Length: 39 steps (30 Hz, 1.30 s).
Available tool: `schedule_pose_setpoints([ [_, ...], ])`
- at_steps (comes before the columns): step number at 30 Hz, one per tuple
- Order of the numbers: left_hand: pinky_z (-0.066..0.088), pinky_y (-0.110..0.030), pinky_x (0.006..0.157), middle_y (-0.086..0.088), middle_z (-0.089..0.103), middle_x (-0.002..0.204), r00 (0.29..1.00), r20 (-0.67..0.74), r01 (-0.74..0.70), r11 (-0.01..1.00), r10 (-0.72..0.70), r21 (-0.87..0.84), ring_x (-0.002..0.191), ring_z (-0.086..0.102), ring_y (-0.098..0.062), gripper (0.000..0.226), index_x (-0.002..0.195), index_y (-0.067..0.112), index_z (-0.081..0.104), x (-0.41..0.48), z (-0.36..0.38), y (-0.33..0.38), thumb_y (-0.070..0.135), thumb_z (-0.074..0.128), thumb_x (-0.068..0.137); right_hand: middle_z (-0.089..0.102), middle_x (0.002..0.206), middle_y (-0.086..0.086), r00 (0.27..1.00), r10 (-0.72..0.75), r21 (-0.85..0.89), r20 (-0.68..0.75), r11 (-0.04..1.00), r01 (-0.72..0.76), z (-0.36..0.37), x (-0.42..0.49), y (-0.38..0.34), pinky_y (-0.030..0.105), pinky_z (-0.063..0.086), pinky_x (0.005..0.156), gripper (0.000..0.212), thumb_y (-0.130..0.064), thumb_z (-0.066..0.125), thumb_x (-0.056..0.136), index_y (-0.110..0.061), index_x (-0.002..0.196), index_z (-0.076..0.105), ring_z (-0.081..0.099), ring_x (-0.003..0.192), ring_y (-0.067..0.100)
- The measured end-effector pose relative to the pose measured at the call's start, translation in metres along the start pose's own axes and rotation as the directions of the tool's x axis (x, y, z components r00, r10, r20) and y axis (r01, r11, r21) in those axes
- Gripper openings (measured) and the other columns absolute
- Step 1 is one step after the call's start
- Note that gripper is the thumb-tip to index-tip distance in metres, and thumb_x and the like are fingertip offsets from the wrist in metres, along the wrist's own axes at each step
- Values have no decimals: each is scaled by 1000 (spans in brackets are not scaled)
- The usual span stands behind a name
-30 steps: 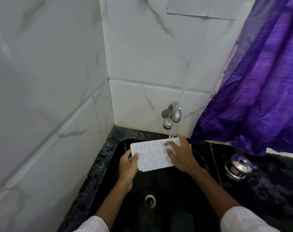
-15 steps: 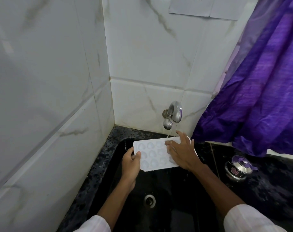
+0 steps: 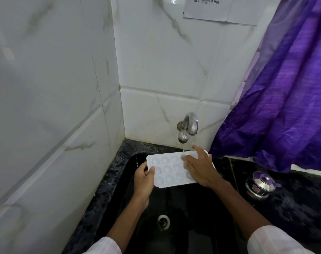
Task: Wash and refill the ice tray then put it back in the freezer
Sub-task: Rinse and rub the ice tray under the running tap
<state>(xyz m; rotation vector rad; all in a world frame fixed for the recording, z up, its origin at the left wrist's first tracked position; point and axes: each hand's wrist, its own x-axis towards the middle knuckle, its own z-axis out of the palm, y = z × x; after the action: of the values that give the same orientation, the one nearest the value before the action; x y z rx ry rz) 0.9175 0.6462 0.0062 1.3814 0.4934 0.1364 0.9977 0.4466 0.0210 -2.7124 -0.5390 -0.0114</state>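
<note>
Probably a small home kitchen. There's a black sink (image 3: 130,162) sunk into a dark speckled stone worktop (image 3: 302,208), a wall tap (image 3: 188,127) running, and white marble-look tiles (image 3: 156,70) in the corner. A little steel pot (image 3: 260,184) with a purple lid sits by a purple curtain (image 3: 284,107). The taped-up note (image 3: 220,10) is mostly cut off.

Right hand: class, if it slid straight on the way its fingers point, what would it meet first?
The right hand lies flat on the ice tray, fingers pointing back-left. It would probably meet the thin water stream from the tap first, right at its fingertips; depth is unclear.
</note>
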Motion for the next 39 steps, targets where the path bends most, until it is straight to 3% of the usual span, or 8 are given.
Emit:
schedule_pose_setpoints([
  [3, 61, -43, 79, 0, 75, 95, 1000, 8, 8, 1000, -8, -8, 86, 73, -15, 21, 116, 22, 60, -2, 2, 1, 13, 48, 102, 22, 157, 5, 999, 20, -38, -36, 999, -22, -3, 0, -1, 58, 9, 114, 55, -49, 18, 94, -27, 117, 63, 22, 141, 25],
  [9, 61, -46, 81, 0, 75, 96, 1000, -26, 17, 1000, -17, -11, 89, 73, -18, 22, 117, 20, 62, 4, 6, 6, 14, 48, 101, 22, 154, 4, 998, -50, -50, -38, 998, 48, 1, 0, 6, 54, 8, 116, 34, -37, 36, 101, -31, 131, 51, 18, 143, 23],
  [16, 60, -46, 83, -1, 72, 103, 997, -62, 37, 999, -38, -28, 94, 71, -20, 27, 124, 15, 62, 10, 7, 9, 14, 47, 102, 36, 147, 8, 978, -116, 13, -173, 993, 120, -3, -6, 7, 42, 15, 115, 17, -22, 46, 97, -18, 111, 56, 30, 137, 19],
  [22, 60, -32, 66, -3, 72, 104, 997, -72, 36, 998, -40, -47, 91, 71, -19, 27, 124, 13, 61, 11, 10, 13, 11, 47, 101, 25, 155, 5, 993, -85, -11, -86, 996, 85, 0, -5, 4, 54, -1, 117, 41, -38, 31, 95, -29, 122, 60, 19, 144, 21],
  [25, 61, -37, 72, -4, 71, 105, 994, -103, 34, 999, -37, -36, 92, 70, -20, 28, 126, 11, 61, 14, 10, 15, 11, 48, 101, 20, 158, 4, 996, -66, 30, -55, 997, 67, 1, -4, 3, 52, -6, 117, 39, -42, 34, 98, -34, 126, 60, 14, 146, 21],
  [31, 59, -34, 67, -2, 70, 104, 994, -100, 43, 998, -47, -41, 91, 70, -19, 26, 124, 14, 60, 13, 7, 14, 12, 47, 102, 20, 158, 5, 996, -74, 35, -40, 997, 75, -4, -3, 3, 55, 7, 117, 29, -36, 36, 102, -34, 113, 63, 15, 146, 23],
  [36, 58, -32, 64, 3, 70, 97, 994, -101, 41, 998, -45, -43, 89, 70, -17, 27, 125, 13, 61, 10, 8, 12, 13, 46, 102, 17, 158, 3, 998, -48, -2, -38, 999, 48, 4, -2, -1, 56, -1, 117, 31, -37, 35, 103, -36, 123, 59, 11, 146, 20],
  [39, 57, -30, 62, 4, 69, 95, 993, -110, 33, 998, -39, -53, 85, 69, -15, 27, 125, 14, 60, 11, 6, 14, 11, 46, 102, 19, 157, 2, 998, -62, 44, -19, 997, 63, 4, -3, 3, 55, 3, 118, 28, -36, 38, 102, -40, 118, 61, 12, 145, 20],
])
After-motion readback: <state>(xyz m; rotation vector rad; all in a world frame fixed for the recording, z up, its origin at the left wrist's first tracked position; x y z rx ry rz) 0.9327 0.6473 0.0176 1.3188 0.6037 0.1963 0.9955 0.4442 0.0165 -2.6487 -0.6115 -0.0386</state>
